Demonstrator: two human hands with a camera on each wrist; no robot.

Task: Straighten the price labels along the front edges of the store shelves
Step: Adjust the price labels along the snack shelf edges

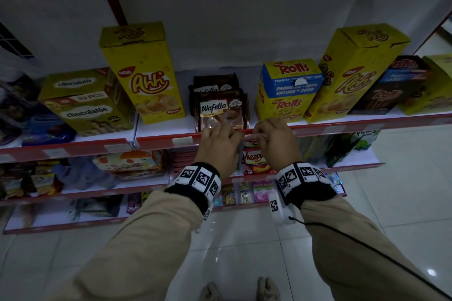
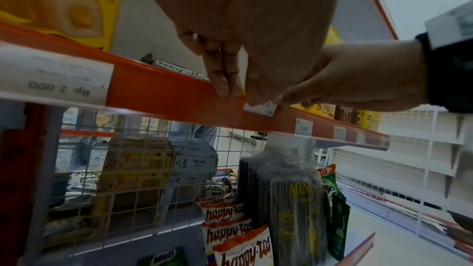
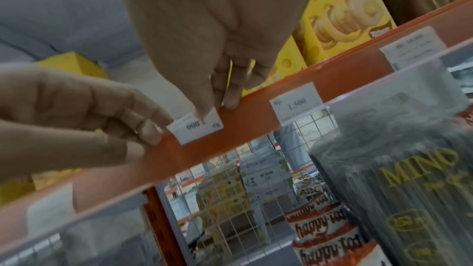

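Your fingers [image 3: 225,96] on the right hand [image 1: 275,140] pinch the top of a small white price label [image 3: 195,128] reading 2.000, which sits tilted on the red shelf edge [image 3: 250,120]. Your left hand [image 1: 219,145] curls its fingertips against that edge just beside the label. A Wafello pack [image 1: 221,111] stands on the shelf directly behind both hands.
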